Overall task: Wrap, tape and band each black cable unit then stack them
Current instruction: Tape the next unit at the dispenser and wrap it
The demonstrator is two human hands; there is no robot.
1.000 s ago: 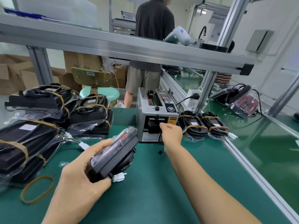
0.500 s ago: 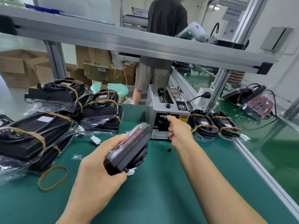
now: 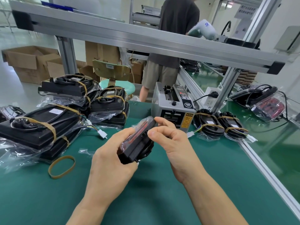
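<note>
Taping the wrapped black cable unit (image 3: 138, 140) at frame centre: the left hand (image 3: 112, 161) curls closed around its lower end, while the right hand (image 3: 172, 140), fingers half-curled at its top edge, should press tape flat over the plastic fold.

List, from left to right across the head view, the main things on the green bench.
Stacked banded units → loose rubber band → left hand holding the wrapped unit → right hand → two banded units → red-faced unit.

unit (image 3: 138, 143): matt black plastic, glossy film | mat (image 3: 162, 192): matt green
</note>
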